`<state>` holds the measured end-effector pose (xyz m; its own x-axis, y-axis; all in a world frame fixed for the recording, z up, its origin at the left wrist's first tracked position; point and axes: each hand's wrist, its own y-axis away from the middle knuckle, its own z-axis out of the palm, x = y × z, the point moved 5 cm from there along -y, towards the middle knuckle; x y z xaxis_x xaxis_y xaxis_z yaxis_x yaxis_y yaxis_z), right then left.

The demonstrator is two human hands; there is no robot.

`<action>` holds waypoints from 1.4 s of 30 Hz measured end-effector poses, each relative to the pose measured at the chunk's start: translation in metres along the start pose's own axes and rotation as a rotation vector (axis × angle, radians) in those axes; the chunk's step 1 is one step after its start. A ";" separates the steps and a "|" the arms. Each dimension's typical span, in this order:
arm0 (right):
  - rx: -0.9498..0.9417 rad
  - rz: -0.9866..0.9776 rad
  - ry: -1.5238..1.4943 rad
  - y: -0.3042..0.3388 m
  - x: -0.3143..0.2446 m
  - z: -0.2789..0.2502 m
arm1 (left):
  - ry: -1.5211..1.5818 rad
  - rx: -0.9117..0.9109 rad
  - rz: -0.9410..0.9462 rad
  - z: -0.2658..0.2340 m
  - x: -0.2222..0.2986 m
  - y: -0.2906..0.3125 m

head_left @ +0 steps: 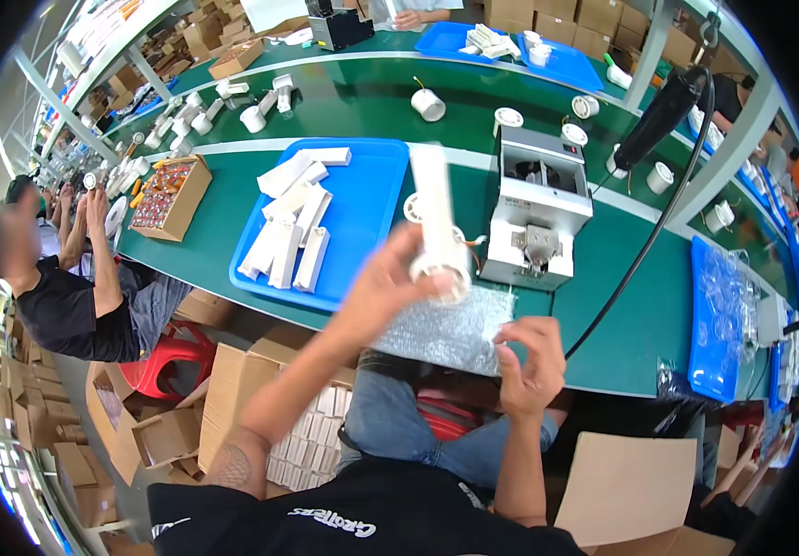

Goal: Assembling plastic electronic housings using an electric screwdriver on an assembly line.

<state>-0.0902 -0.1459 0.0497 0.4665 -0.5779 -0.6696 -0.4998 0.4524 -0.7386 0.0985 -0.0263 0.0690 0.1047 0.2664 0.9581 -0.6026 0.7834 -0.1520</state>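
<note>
My left hand (385,283) is wrapped round the round end of a white track light (434,208). Its long box-shaped body points upward, slightly smeared by motion. To the right, my right hand (531,363) hovers at the table's front edge, thumb and forefinger nearly together as in a pinch; anything between them is too small to make out. Under both hands lies a silvery bubble-wrap sheet (446,324). Behind the held light, a white round part (412,208) with wires nearby is partly hidden.
A blue tray (376,185) of white box-shaped housings is at left, beyond it a carton (197,199) of small parts. A grey metal machine (540,204) stands at right. A black power screwdriver (663,120) hangs above, its cable looping down. Another blue tray (700,315) holds clear plastic pieces.
</note>
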 end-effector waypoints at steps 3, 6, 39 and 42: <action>0.104 0.189 0.266 0.004 0.031 -0.026 | -0.453 0.156 0.282 -0.093 0.042 -0.086; 0.178 0.477 0.332 0.010 0.054 -0.032 | -0.727 0.069 0.209 -0.211 0.052 -0.210; 0.154 0.238 -0.100 -0.031 0.005 0.020 | -0.880 0.133 0.524 0.014 0.049 -0.052; 0.125 0.050 0.081 -0.033 -0.016 0.026 | -0.691 0.157 0.291 0.040 0.002 0.002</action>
<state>-0.0617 -0.1338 0.0826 0.3805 -0.6029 -0.7013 -0.4236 0.5604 -0.7117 0.0653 -0.0466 0.0800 -0.5629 -0.0029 0.8266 -0.6411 0.6327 -0.4344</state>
